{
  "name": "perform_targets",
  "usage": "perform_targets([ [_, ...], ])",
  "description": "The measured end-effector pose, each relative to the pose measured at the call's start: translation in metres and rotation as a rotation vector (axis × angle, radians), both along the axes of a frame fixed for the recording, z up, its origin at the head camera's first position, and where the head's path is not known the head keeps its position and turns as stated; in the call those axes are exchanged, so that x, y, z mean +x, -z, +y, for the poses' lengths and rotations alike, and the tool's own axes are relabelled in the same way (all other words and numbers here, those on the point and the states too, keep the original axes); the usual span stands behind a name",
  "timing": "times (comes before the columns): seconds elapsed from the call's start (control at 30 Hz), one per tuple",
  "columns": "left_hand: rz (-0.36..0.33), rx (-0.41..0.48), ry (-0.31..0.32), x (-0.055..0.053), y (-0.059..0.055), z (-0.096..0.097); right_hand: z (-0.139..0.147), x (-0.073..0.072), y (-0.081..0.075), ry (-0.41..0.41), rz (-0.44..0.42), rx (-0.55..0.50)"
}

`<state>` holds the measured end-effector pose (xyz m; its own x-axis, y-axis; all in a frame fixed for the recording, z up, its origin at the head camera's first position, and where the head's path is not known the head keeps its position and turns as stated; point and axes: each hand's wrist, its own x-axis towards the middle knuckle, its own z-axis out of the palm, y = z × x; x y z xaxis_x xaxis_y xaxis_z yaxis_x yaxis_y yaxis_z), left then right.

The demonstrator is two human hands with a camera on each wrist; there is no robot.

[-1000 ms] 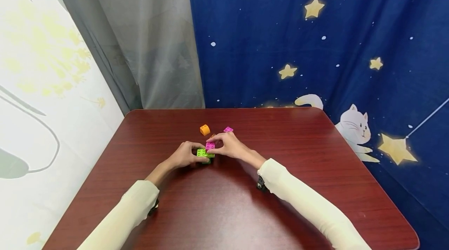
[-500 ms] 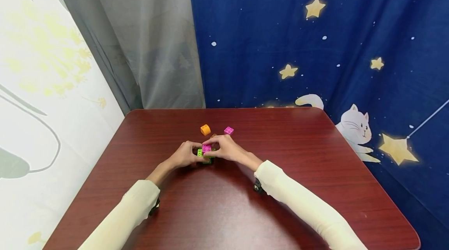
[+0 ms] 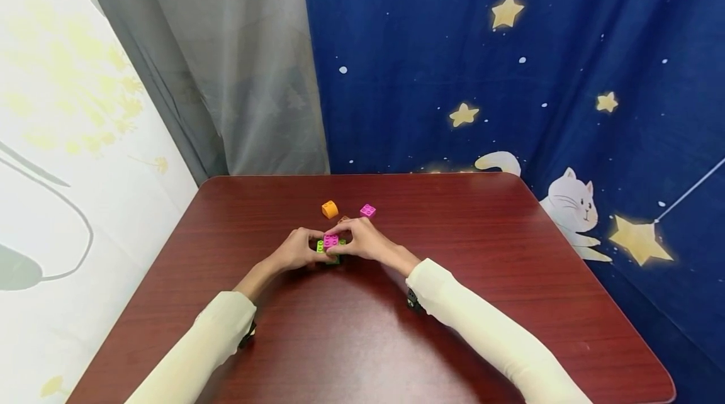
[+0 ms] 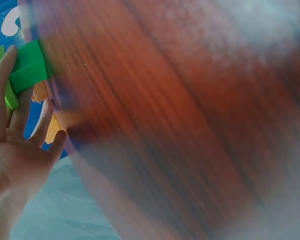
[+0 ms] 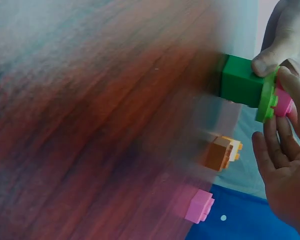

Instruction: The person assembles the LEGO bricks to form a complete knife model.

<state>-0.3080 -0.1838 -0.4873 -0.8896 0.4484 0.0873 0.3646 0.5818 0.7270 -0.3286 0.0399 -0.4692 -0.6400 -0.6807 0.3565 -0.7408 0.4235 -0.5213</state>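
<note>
A pink building brick (image 3: 331,240) sits on the studs of a light green plate brick (image 5: 266,100). My right hand (image 3: 365,239) pinches that pink brick between thumb and index finger; its other fingers extend loosely in the right wrist view. Under the plate is a dark green block (image 5: 240,80), standing on the table. From the left side my left hand (image 3: 294,249) grips the green stack, its thumb at the near side and its fingers at the far side. Part of the plate is covered by the pink brick and fingers.
Beyond the hands, an orange curved brick (image 3: 330,209), a brown brick (image 5: 217,153) and another pink brick (image 3: 368,211) lie on the dark red wooden table (image 3: 362,335). Curtains (image 3: 408,64) hang behind its far edge.
My right hand has moved left with the pink brick, from the right part of the light green plate to its middle. The left hand has kept its place on the green stack.
</note>
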Motion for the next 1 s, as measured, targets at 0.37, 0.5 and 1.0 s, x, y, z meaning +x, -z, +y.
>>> perform_targets([
  [0.37, 0.002, -0.017, -0.035, -0.002, 0.001, -0.001, 0.002, 0.001, 0.009, 0.039, -0.038, -0.04],
  [0.5, 0.01, -0.028, -0.022, -0.001, 0.001, 0.0, 0.004, 0.002, 0.009, 0.036, -0.048, -0.023],
  [1.0, -0.022, -0.029, -0.018, 0.0, -0.001, 0.001, 0.023, -0.011, 0.01, -0.013, -0.103, -0.075],
])
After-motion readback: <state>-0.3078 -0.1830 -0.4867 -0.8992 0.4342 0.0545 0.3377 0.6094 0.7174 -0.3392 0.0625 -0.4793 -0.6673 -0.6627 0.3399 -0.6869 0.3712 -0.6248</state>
